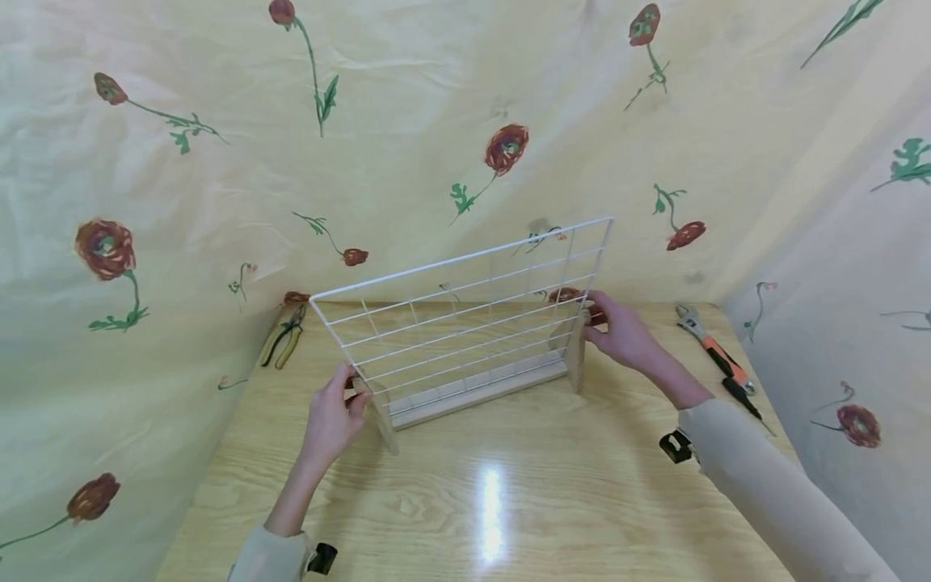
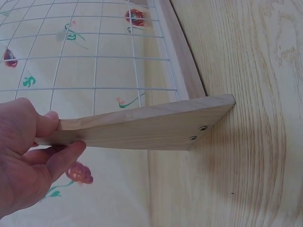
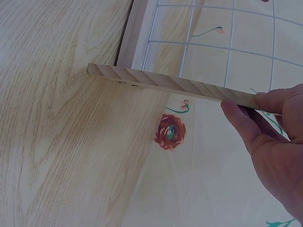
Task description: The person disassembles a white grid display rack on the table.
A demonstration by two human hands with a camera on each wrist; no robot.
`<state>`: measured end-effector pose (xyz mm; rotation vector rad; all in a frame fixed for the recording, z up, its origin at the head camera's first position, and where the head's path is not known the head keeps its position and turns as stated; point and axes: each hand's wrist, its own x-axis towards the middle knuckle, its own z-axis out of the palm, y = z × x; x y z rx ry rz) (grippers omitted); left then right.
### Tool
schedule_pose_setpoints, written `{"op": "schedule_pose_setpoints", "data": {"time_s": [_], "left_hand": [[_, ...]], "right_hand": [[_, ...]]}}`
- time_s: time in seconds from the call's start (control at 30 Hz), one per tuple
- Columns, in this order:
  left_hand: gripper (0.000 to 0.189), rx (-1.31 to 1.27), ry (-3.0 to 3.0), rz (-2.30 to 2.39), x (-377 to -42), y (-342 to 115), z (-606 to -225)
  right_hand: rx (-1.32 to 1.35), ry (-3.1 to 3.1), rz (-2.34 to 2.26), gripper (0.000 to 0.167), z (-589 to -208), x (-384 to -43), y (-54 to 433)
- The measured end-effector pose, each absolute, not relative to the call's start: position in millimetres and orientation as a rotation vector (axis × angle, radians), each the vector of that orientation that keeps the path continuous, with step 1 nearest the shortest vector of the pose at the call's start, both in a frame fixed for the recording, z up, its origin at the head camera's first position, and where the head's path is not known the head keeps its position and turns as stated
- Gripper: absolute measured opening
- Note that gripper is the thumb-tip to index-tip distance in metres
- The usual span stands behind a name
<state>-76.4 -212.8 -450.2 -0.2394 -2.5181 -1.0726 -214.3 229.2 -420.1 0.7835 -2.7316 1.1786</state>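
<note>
A rack with a white wire grid [image 1: 461, 259] stands on the table, tilted across the head view. Its two wooden side panels are joined by a low wooden crossbar [image 1: 480, 396]. My left hand [image 1: 330, 416] pinches the upper end of the left side panel [image 2: 142, 127] between thumb and fingers. At the other end, my right hand [image 1: 621, 331] grips the top of the right side panel [image 3: 165, 84] the same way. Two screw heads [image 2: 202, 128] show low on the left panel's outer face. The lower ends of both panels appear to touch the tabletop.
Pliers [image 1: 294, 322] lie at the table's back left corner. On the right side are an adjustable wrench [image 1: 716, 352] with orange grips and a black screwdriver [image 1: 738, 394]. A flower-patterned cloth [image 1: 422, 162] hangs behind the wood-grain table [image 1: 407, 501] and along its sides.
</note>
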Motion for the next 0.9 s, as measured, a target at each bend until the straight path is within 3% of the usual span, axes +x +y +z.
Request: {"op": "schedule_pose_setpoints", "data": {"time_s": [0.9], "left_hand": [[0.050, -0.323, -2.325, -1.161, -72.8, -223.9, -476.7]], "right_hand": [[0.728, -2.692, 1.256, 0.048, -425.9, -217.9, 211.3]]}}
